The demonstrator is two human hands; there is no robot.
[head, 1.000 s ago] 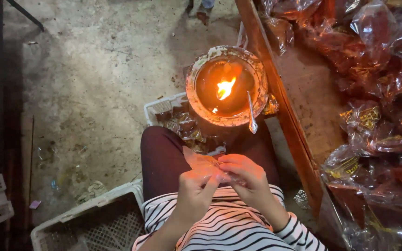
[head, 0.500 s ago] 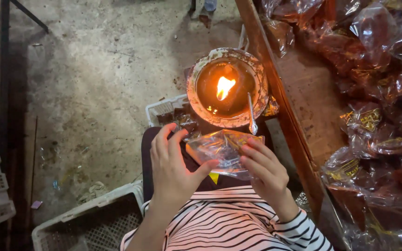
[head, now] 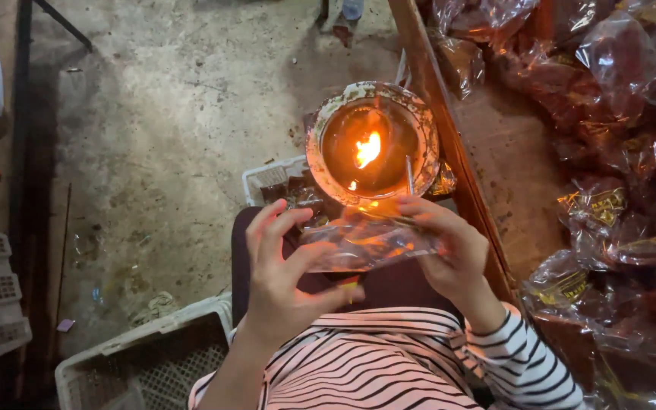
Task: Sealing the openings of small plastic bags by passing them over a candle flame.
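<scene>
Both hands were on a clear plastic packet (head: 370, 244), held over the person's lap just in front of the flame bowl (head: 372, 143). The left hand (head: 286, 285) pinched its left end, fingers spread; the right hand (head: 449, 247) gripped the right end. More wrapped packets (head: 609, 205) were piled on the bench (head: 521, 190), a white crate (head: 146, 357) on the floor.

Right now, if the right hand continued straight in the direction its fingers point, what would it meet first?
The right hand points left along the clear plastic bag it holds, so it would probably meet the left hand first; depth is unclear.
</scene>
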